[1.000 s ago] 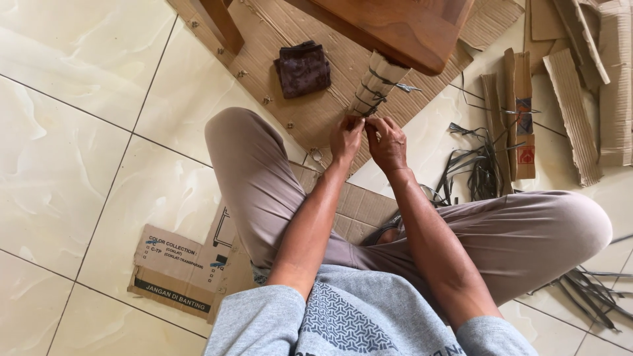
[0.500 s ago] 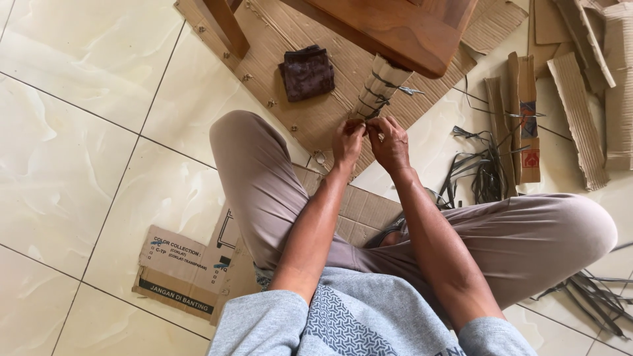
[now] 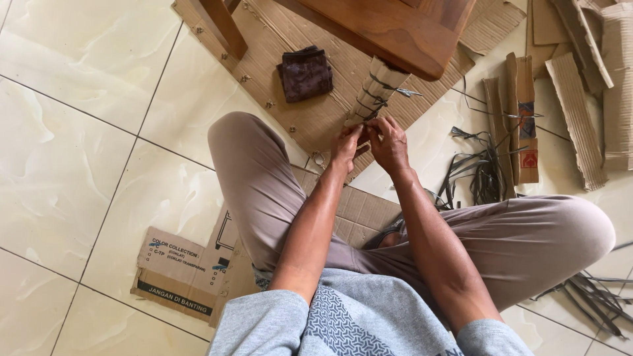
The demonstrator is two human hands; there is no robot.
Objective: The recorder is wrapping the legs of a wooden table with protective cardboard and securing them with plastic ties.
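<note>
I sit on a tiled floor in front of a wooden furniture piece. One of its legs is wrapped in corrugated cardboard bound with dark plastic straps. My left hand and my right hand meet at the lower end of that wrapped leg, fingers pinched on a strap and the cardboard edge there. The fingertips hide exactly what they grip.
A dark folded cloth lies on a corrugated sheet under the furniture. Cardboard strips and cut dark straps litter the floor at right. A flattened printed box lies under my left knee.
My hands stay at the bottom of the wrapped leg. The left hand's fingers have shifted slightly up along the cardboard edge. The view moved a little.
</note>
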